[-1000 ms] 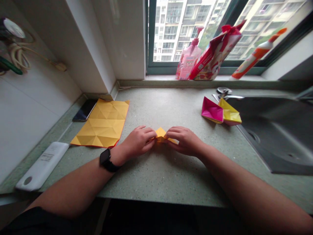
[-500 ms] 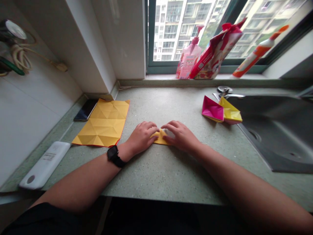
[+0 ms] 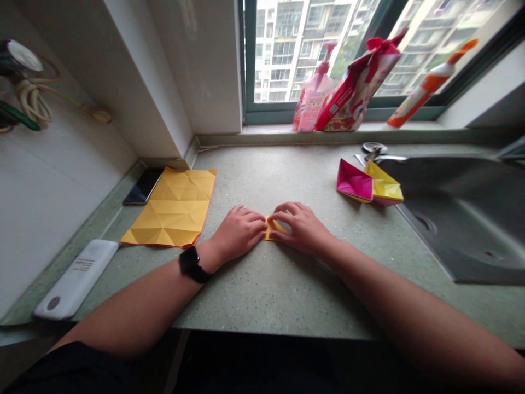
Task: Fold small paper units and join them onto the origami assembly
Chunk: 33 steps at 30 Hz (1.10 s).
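Observation:
A small folded yellow paper (image 3: 271,229) lies flat on the green speckled counter (image 3: 270,284) between my two hands. My left hand (image 3: 240,232), with a black watch on its wrist, rests on the paper's left side with its fingers curled down onto it. My right hand (image 3: 301,227) covers the right side, fingers bent and pressing the paper down. Most of the paper is hidden under my fingers.
A creased yellow sheet (image 3: 174,206) and a dark phone (image 3: 143,185) lie at the left, a white remote (image 3: 76,279) nearer me. Pink and yellow folded paper shapes (image 3: 368,185) sit beside the steel sink (image 3: 459,213). Bottles and a red pouch (image 3: 353,82) stand on the window sill.
The paper was held up slightly with a peak showing a second ago. Both hands have since pushed it flat onto the counter and closed in over it.

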Tool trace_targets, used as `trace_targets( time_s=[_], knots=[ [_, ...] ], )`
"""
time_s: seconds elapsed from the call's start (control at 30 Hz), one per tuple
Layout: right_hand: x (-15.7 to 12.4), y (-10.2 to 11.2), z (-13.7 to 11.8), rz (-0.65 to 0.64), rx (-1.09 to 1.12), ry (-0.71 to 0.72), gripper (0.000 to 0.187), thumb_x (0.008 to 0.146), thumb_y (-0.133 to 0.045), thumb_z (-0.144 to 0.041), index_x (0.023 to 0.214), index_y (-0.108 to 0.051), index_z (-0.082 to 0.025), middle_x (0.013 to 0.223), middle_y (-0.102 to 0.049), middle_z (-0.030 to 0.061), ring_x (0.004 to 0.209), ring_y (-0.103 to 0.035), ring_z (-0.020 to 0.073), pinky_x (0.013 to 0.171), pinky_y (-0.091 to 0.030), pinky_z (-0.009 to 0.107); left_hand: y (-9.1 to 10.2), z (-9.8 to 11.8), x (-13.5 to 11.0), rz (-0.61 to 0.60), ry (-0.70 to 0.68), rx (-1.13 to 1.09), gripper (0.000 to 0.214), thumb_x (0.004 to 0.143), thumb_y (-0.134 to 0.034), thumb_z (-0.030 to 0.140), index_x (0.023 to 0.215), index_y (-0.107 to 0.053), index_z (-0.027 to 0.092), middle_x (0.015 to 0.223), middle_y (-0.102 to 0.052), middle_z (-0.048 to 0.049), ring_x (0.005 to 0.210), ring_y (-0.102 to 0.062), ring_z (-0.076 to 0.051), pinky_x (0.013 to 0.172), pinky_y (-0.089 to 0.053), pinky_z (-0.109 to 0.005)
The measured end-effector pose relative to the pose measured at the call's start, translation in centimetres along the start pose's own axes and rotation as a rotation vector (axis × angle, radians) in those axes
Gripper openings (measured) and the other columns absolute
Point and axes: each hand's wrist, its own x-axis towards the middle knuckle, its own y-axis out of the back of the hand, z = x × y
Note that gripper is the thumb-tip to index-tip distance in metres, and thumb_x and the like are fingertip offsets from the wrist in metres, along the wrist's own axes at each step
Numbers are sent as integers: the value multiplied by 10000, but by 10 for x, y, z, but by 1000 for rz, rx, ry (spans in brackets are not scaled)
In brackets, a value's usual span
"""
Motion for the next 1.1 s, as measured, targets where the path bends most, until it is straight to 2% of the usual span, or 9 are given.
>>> trace_targets(
  time_s=[0.33, 0.43, 0.57, 0.67, 0.73, 0.83, 0.9, 0.97, 1.1],
  knots=[
    [-1, 0, 3, -41, 16, -15, 368, 931, -820, -540, 1211, -786, -304, 1352, -702, 121, 1252, -644, 349, 1100, -524, 570, 2, 0, -1, -36, -1, -14, 134, 1065, -699, 333, 1103, -763, 222, 1302, -769, -65, 1191, -679, -263, 1099, -444, -484],
    [-4, 5, 14, -88, 30, -7, 456, 903, -852, -517, 1319, -768, -350, 1442, -659, 123, 1333, -614, 370, 1142, -505, 608, 3, 0, -1, -55, 22, -23, 137, 1061, -703, 335, 1124, -759, 227, 1330, -757, -69, 1219, -669, -275, 1130, -424, -513],
    [-8, 16, 38, -173, 53, 21, 586, 846, -908, -463, 1402, -746, -374, 1555, -595, 138, 1486, -507, 428, 1209, -443, 668, 4, -1, 0, -73, 32, -51, 144, 1066, -691, 330, 1148, -757, 232, 1330, -753, -70, 1244, -660, -279, 1161, -409, -536],
    [-10, 26, 51, -207, 100, 21, 700, 844, -903, -441, 1502, -675, -373, 1591, -580, 137, 1522, -484, 425, 1233, -418, 683, 3, -2, -1, -69, 42, -60, 148, 1059, -698, 343, 1140, -761, 237, 1326, -750, -70, 1241, -654, -289, 1179, -398, -561],
    [-9, 31, 53, -194, 159, 20, 684, 886, -861, -458, 1530, -647, -373, 1579, -596, 123, 1507, -515, 387, 1239, -435, 646, 1, -3, -1, -62, 41, -68, 153, 1055, -703, 351, 1131, -764, 234, 1319, -747, -74, 1234, -650, -293, 1175, -410, -561],
    [-6, 31, 46, -143, 212, 37, 513, 965, -778, -481, 1462, -707, -378, 1567, -607, 111, 1497, -532, 354, 1238, -453, 607, -1, -4, -1, -41, 41, -81, 165, 1047, -709, 361, 1125, -775, 232, 1313, -736, -83, 1228, -643, -295, 1156, -448, -545],
    [-4, 26, 39, -139, 186, 54, 451, 962, -789, -472, 1404, -752, -393, 1590, -588, 108, 1535, -486, 382, 1249, -421, 646, -3, -4, -1, -18, 62, -81, 180, 1031, -726, 376, 1124, -791, 237, 1340, -714, -97, 1260, -625, -308, 1158, -465, -546],
    [-3, 19, 33, -171, 133, 55, 465, 929, -836, -463, 1387, -764, -423, 1603, -579, 101, 1561, -445, 421, 1260, -358, 717, -3, -5, -3, -15, 96, -82, 186, 1028, -725, 374, 1130, -809, 243, 1383, -686, -110, 1312, -602, -319, 1182, -463, -558],
    [-3, 13, 31, -242, 76, 21, 540, 891, -882, -476, 1413, -747, -448, 1624, -562, 106, 1582, -406, 465, 1265, -285, 776, 2, -12, -8, -108, 155, -89, 250, 1079, -647, 350, 1269, -806, 323, 1539, -605, -100, 1474, -518, -338, 1291, -328, -658]
  ],
)
